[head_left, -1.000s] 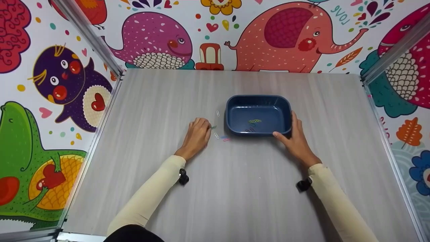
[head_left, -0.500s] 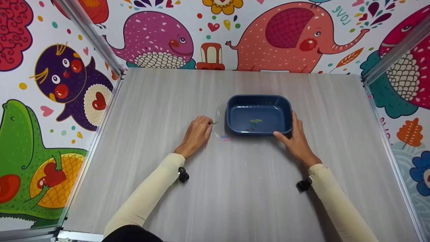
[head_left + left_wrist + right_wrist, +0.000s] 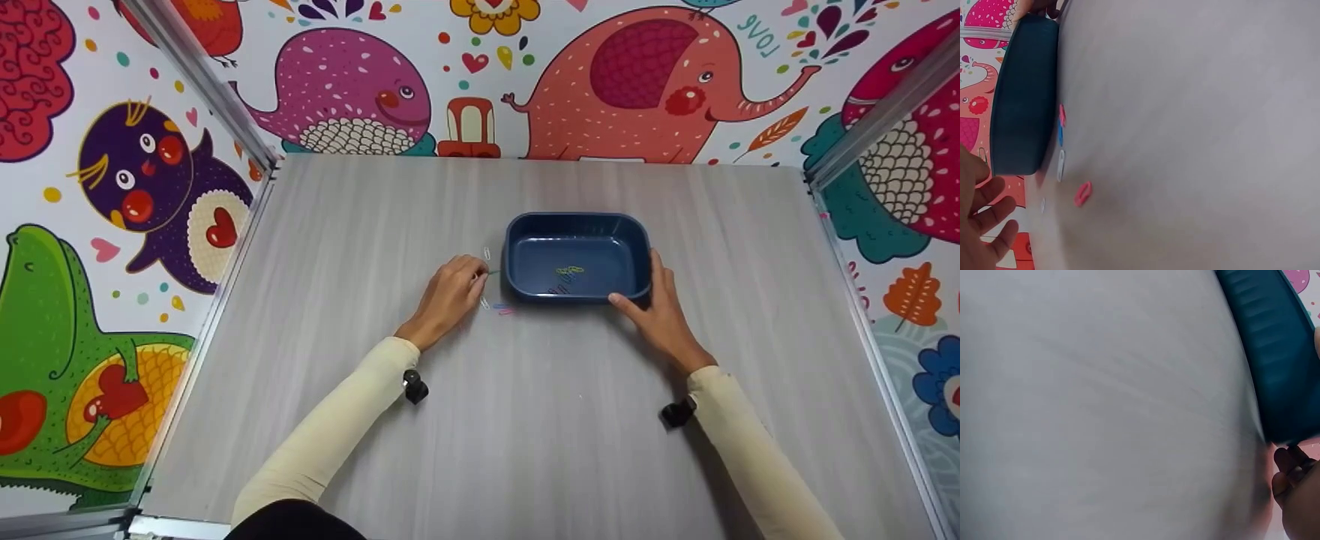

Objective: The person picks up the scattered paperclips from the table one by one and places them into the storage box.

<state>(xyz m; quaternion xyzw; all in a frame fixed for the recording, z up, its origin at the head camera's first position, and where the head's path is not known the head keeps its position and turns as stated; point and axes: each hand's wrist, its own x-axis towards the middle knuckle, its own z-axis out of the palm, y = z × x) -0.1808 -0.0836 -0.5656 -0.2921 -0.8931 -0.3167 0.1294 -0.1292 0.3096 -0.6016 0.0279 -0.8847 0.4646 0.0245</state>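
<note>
The person's left hand is raised just left of the blue tray, its fingertips pinching a small green paper clip that points toward the tray's left wall. The clip is close to the wall but apart from it, and it is too small to tell how it sits between the fingers. In the left wrist view the other fingers of this hand lie loosely spread.

The right hand rests against the tray's near right corner. The thumb lies along the front wall, the fingers run up the right wall, and they curl lightly around the corner.

The tray stands flat on the grey wood-grain table, right of centre. Inside it lie a yellow-green paper clip and a darker clip near the front wall.

On the table by the tray's front left corner lie a white paper clip, a blue paper clip and a pink paper clip, close together in a row. 1 more pink clip lies slightly apart from them. Another white clip lies beyond the left hand.

Walls with cartoon animal prints enclose the table on 3 sides.
</note>
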